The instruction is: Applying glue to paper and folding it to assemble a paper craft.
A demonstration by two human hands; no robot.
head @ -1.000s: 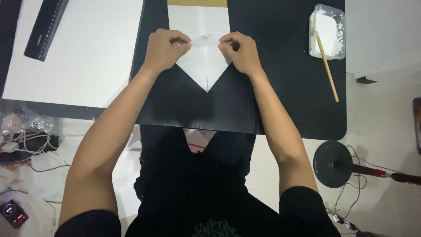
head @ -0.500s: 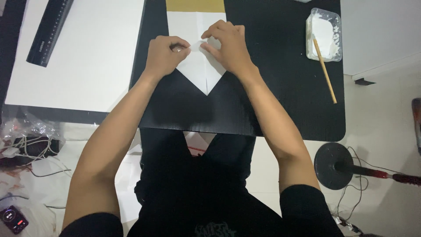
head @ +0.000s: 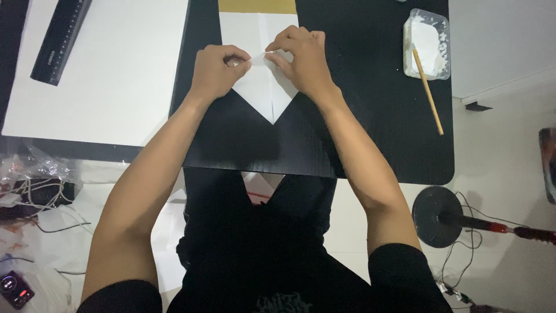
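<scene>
Two bare hands work on one white folded paper [head: 263,87] in the head view. The paper lies on a black board [head: 359,133] in front of the person, its near end folded to a point aimed at the body, a centre crease running down to the tip. A mustard-yellow strip [head: 256,6] shows at the paper's far end, at the top edge of the frame.

Left hand [head: 215,71]: curled, knuckles up, thumb and forefinger pinched narrow on a small flap of the paper near the centre line. Right hand [head: 301,58]: fingers bent and pressed down on the paper's right fold, fingertips closed on the same flap, just touching the left hand's fingertips. Both hands rest on the paper; the grip of each is tight, with little gap between the fingers.

Left of the black board: a large white sheet [head: 116,87], with a black ruler [head: 61,37] lying slantwise on its far-left corner. Right side of the board: a clear plastic tub [head: 427,43] of white paste, a thin wooden stick [head: 427,90] propped in it and trailing onto the board.

Floor, left: tangled cables and clear plastic wrap [head: 32,185]. Floor, right: a round black stand base [head: 437,215].
</scene>
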